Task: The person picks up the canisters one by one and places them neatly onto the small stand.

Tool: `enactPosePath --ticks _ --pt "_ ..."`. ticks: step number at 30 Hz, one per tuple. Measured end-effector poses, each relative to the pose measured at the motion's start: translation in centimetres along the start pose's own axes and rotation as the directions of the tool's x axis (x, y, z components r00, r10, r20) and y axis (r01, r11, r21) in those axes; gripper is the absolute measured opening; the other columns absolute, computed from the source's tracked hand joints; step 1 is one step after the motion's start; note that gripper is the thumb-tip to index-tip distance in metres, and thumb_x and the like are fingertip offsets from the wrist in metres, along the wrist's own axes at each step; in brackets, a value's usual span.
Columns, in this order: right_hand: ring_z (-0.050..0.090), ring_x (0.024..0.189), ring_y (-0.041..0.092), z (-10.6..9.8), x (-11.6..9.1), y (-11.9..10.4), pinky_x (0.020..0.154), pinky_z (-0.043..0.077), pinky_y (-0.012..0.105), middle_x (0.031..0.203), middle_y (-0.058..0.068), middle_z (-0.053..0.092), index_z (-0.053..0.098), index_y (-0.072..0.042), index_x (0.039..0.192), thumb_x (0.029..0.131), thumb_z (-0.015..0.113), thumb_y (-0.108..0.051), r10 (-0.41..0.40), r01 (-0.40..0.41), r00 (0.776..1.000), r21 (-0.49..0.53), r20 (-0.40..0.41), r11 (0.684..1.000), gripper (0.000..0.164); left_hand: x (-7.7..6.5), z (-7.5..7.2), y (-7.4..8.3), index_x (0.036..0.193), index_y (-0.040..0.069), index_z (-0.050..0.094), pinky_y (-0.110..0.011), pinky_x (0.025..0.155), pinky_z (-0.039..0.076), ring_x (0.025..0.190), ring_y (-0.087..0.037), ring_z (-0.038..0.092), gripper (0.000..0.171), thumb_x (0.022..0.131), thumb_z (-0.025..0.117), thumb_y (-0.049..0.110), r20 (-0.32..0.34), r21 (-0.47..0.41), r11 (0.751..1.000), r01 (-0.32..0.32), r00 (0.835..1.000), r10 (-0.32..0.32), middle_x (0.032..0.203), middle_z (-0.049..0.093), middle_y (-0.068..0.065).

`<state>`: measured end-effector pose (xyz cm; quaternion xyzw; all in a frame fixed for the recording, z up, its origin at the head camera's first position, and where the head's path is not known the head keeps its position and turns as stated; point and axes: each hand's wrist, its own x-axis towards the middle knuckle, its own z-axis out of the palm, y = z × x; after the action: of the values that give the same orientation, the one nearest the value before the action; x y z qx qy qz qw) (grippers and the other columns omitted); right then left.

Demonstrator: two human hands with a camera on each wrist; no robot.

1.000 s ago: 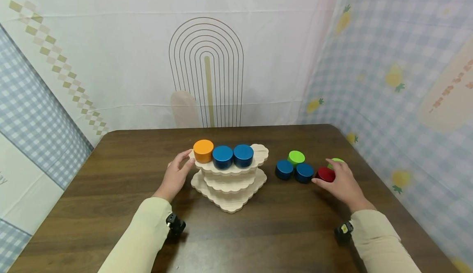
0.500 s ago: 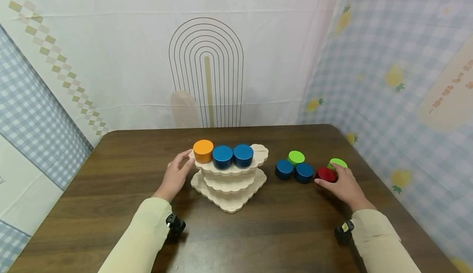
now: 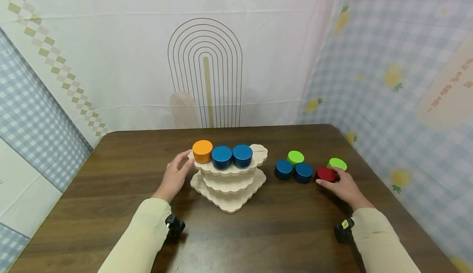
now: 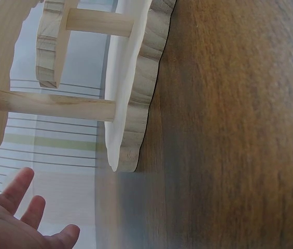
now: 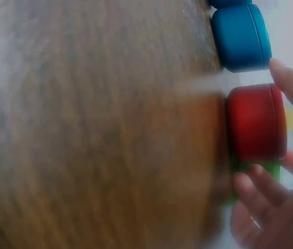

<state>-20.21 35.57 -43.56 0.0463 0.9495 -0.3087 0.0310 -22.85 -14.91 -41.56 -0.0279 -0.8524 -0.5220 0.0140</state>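
At the left edge of the tiered pale wooden stand [image 3: 229,201] is my left hand [image 3: 173,178], one finger touching the rim of its top tier while the other fingers [image 4: 21,192] are spread loosely. One short orange cylinder [image 3: 202,152] and two blue cylinders [image 3: 221,158] stand in a row on that tier. My right hand [image 3: 345,189] is around a short red cylinder [image 3: 325,175] on the table. In the right wrist view a gap shows between the thumb [image 5: 291,85] and the red cylinder [image 5: 255,122]; other fingers lie close to its opposite side.
Two more blue cylinders [image 3: 303,173] and a bright green one [image 3: 295,158] are grouped left of the red cylinder. Another green cylinder [image 3: 336,164] stands just behind it. The dark wooden table [image 3: 251,240] meets patterned cloth hangings [image 3: 269,59] at the back and sides.
My right fingers have drawn back from over the rear green cylinder, uncovering it, and the thumb has shifted right. The red cylinder has moved very slightly right. The left hand keeps its place.
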Motion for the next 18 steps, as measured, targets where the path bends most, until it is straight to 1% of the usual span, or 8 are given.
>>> enactPosePath --ticks 7,14,18 --pt "0.042 0.119 0.05 0.33 0.58 0.59 0.097 0.04 0.06 0.136 0.04 0.036 0.022 0.018 0.142 0.09 0.063 -0.048 -0.014 0.014 1.0 0.035 0.014 0.999 0.093 -0.03 0.02 -0.05 0.147 0.014 0.038 -0.063 0.109 0.018 0.139 -0.038 0.022 0.055 0.101 0.045 0.043 -0.004 0.002 1.0 0.0 1.0 0.0 0.147 0.04 -0.018" --pt "0.049 0.115 0.047 0.75 0.79 0.74 0.094 0.043 0.057 0.131 0.038 0.045 0.031 0.017 0.139 0.088 0.067 -0.045 -0.038 0.038 0.999 0.045 -0.012 0.998 0.088 -0.1 0.02 0.04 0.146 0.012 0.038 -0.063 0.109 0.018 0.138 -0.04 0.022 0.054 0.102 0.045 0.041 -0.01 0.017 1.0 -0.009 1.0 0.009 0.146 0.041 -0.02" --pt "0.05 0.113 0.047 0.99 0.77 0.86 0.092 0.044 0.057 0.128 0.038 0.047 0.034 0.017 0.137 0.087 0.068 -0.044 -0.037 0.038 0.999 0.045 -0.029 0.998 0.085 0.0 0.06 -0.09 0.146 0.013 0.039 -0.063 0.11 0.019 0.138 -0.039 0.023 0.053 0.102 0.046 0.041 -0.011 0.013 1.0 -0.009 1.0 0.009 0.146 0.041 -0.019"
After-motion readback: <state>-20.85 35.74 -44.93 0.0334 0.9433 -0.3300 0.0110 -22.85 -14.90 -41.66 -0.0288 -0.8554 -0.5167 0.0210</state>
